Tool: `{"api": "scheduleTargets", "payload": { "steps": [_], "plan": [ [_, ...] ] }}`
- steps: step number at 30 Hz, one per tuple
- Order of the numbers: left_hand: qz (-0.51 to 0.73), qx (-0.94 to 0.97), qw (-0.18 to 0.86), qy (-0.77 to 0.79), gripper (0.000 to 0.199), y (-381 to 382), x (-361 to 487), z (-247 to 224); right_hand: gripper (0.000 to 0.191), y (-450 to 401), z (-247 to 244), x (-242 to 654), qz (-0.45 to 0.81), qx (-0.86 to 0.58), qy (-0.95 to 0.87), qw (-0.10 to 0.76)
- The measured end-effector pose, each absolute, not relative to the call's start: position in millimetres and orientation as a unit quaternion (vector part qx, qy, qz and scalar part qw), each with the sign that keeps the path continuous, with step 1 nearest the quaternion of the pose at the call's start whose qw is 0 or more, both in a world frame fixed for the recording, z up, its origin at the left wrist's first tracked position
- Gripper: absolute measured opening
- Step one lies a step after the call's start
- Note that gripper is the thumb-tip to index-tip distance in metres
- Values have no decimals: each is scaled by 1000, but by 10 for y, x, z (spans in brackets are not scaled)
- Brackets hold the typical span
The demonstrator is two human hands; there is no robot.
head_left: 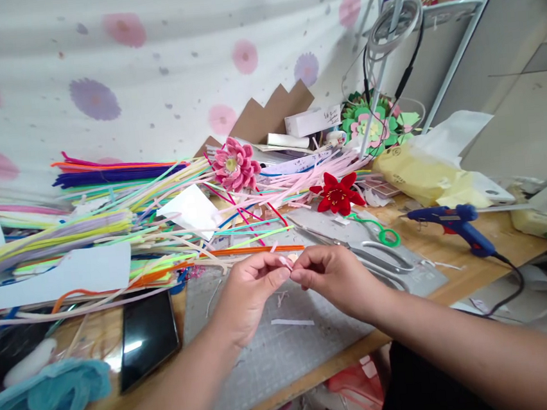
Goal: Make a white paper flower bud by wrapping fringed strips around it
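Observation:
My left hand point(255, 290) and my right hand point(336, 279) meet over the grey cutting mat point(251, 375), thumbs and forefingers pinched together. Between the fingertips is a small pale pink piece point(283, 261), mostly covered, its exact kind unclear. A white strip point(292, 322) lies on the mat below my hands. Just beyond my right hand are large silver scissors point(380, 259) and green-handled scissors point(387, 236). A red pipe-cleaner flower point(337, 193) and a pink one point(235, 164) rest farther back.
Bundles of coloured pipe cleaners point(73, 234) cover the table's left and back. A black phone point(147, 336) and a blue fuzzy piece point(51, 403) lie at the left. On the right sits a blue glue gun point(453, 220), its cord hanging over the table edge point(474, 282).

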State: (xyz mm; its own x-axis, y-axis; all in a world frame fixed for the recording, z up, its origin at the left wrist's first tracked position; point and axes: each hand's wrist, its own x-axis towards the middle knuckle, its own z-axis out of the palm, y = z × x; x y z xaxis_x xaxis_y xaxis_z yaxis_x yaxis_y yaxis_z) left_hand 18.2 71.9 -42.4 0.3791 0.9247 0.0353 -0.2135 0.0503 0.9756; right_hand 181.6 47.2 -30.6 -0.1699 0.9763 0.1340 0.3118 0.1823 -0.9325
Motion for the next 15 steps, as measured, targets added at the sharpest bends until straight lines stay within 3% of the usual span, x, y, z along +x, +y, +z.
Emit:
{"api": "scheduleTargets", "payload": {
  "steps": [9,12,15],
  "plan": [
    [468,495,653,331,6,688,192,-407,12,471,-400,1839,336,-506,-705,365],
    [458,544,604,359,5,700,167,-397,9,485,-382,1881,299,-487,-707,416],
    [429,581,582,375,7,702,168,-405,20,508,-350,1912,289,-438,-702,482]
  ]
}}
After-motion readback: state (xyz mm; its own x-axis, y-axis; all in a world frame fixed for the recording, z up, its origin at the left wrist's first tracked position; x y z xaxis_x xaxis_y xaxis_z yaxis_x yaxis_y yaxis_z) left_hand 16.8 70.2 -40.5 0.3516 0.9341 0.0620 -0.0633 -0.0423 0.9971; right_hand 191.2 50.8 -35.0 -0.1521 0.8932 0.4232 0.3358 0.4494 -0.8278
